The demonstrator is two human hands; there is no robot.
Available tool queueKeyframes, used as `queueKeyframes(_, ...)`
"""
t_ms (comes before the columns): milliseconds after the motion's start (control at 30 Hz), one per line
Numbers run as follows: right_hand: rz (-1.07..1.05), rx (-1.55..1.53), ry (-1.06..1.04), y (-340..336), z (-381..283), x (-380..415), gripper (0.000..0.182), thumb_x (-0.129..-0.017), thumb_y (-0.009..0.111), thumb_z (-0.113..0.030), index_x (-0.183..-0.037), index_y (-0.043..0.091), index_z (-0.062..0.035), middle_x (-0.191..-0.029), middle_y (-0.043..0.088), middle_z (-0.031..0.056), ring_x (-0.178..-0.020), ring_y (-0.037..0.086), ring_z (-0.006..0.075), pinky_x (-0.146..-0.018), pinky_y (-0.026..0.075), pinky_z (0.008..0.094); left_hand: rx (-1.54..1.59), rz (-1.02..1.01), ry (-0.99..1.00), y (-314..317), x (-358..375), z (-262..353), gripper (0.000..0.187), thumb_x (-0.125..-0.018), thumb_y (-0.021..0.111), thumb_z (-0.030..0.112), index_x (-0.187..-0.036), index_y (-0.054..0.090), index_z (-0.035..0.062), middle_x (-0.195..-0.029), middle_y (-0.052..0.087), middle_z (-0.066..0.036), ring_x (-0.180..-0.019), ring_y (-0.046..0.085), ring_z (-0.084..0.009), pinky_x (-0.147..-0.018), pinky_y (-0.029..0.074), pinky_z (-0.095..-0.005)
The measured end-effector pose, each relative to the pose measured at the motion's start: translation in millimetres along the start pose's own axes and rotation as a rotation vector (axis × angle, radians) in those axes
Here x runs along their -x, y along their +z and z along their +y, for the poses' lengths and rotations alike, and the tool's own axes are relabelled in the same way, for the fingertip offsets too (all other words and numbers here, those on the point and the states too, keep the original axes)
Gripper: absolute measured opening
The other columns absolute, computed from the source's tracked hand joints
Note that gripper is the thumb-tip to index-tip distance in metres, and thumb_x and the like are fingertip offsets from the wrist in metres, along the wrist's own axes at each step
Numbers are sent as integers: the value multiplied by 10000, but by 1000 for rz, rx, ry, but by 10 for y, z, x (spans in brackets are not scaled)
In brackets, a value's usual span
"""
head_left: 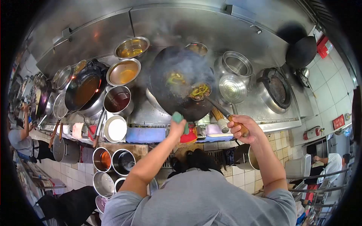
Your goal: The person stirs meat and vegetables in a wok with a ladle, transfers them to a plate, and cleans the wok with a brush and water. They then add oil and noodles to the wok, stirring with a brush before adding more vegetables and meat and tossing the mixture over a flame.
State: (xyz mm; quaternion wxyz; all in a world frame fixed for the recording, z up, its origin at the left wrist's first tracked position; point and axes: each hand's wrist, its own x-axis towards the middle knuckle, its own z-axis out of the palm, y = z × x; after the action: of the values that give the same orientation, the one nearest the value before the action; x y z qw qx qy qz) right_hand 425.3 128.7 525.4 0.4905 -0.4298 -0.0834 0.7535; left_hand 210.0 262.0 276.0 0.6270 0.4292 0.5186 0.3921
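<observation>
A large dark wok (162,94) sits on the range in front of me, with steam rising from it. My left hand (178,126) is closed round a green cloth (177,117) at the wok's near edge. In my right hand (245,129) is the wooden handle of a ladle (220,108). The ladle's bowl, full of chopped green and brown food (200,91), is inside the wok at its right side. More green food (175,78) lies in the wok under the steam. A bamboo brush (218,115) rests between the wok and my right hand.
Bowls and pots (118,101) of liquids stand left of the wok, near a second wok (85,90). A perforated strainer (232,89) lies over pots on the right. Several containers (103,184) stand at lower left. Other people (26,137) are at far left and far right.
</observation>
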Motion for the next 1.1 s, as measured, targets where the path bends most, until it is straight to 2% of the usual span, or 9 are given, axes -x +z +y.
queueKeyframes(67, 5, -14, 7, 133, -53, 72, 104, -892, 512, -98, -935, 429, -52, -814, 482, 46, -580, 465, 32, -433, 398, 165, -52, 116, 10, -22, 387, 186, 425, -765, 611, 71, -1155, 446, 27, -1007, 569, -109, -928, 563, -220, -803, 457, -356)
queueKeyframes(267, -211, -327, 50, 207, -60, 76, 164, -908, 495, -113, -1033, 445, -19, -856, 456, 40, -574, 462, 29, -426, 400, 161, 58, 225, 200, -59, 77, 186, 374, -761, 571, 22, -1113, 449, 38, -914, 567, -76, -831, 563, -179, -715, 475, -342)
queueKeyframes(367, -296, -452, 72, -16, 50, -167, 289, -920, 480, -131, -1168, 424, 6, -866, 448, 35, -565, 462, 31, -403, 402, 169, 242, 111, -5, -124, 43, 465, 240, -766, 570, 52, -980, 465, 84, -810, 519, -40, -647, 515, -139, -535, 440, -345)
queueKeyframes(500, -630, -776, -30, -237, 619, -122, 261, -954, 387, -139, -1152, 377, 30, -856, 419, 54, -537, 474, 64, -392, 406, 197, 406, 54, -320, -389, 138, 399, 185, -802, 578, 99, -971, 503, 111, -809, 539, -42, -712, 542, -182, -628, 466, -375)
queueKeyframes(567, -564, -560, -13, -676, 1131, -274, 191, -914, 474, -116, -1103, 466, -89, -807, 460, 49, -416, 401, 68, -299, 319, 204, 552, -87, -522, -489, 121, 245, 145, -823, 578, 144, -951, 511, 142, -820, 536, -38, -738, 539, -193, -636, 470, -391)
queueKeyframes(600, -320, -473, 30, -453, 1176, -182, 102, -926, 485, -137, -1024, 458, -130, -787, 448, 40, -414, 368, 62, -300, 306, 195, 545, -92, -513, -486, 146, 267, 145, -823, 578, 144, -951, 511, 142, -820, 536, -38, -738, 539, -193, -636, 470, -391)
queueKeyframes(733, -167, -207, -28, -293, 915, -142, 104, -943, 478, -150, -1034, 433, -128, -779, 435, 28, -478, 383, 57, -352, 328, 173, 557, -108, -648, -356, 189, 289, 151, -821, 604, 134, -925, 496, 154, -821, 520, -31, -688, 520, -195, -603, 474, -387)
queueKeyframes(833, -148, -256, 4, -251, 1006, -146, 112, -945, 468, -131, -1050, 456, -95, -773, 432, 28, -486, 386, 43, -363, 334, 160, 503, -96, -687, -241, 9, -6, 155, -796, 598, 114, -923, 510, 104, -853, 540, -85, -789, 529, -235, -737, 498, -451)
queueKeyframes(1100, -201, -481, 97, -331, 1453, -167, 208, -943, 461, -142, -1142, 494, -91, -770, 445, 19, -492, 402, 38, -371, 348, 150, 528, -152, -655, -235, 18, 97, 65, -774, 520, 87, -834, 495, 76, -767, 559, -115, -698, 555, -237, -665, 514, -411)
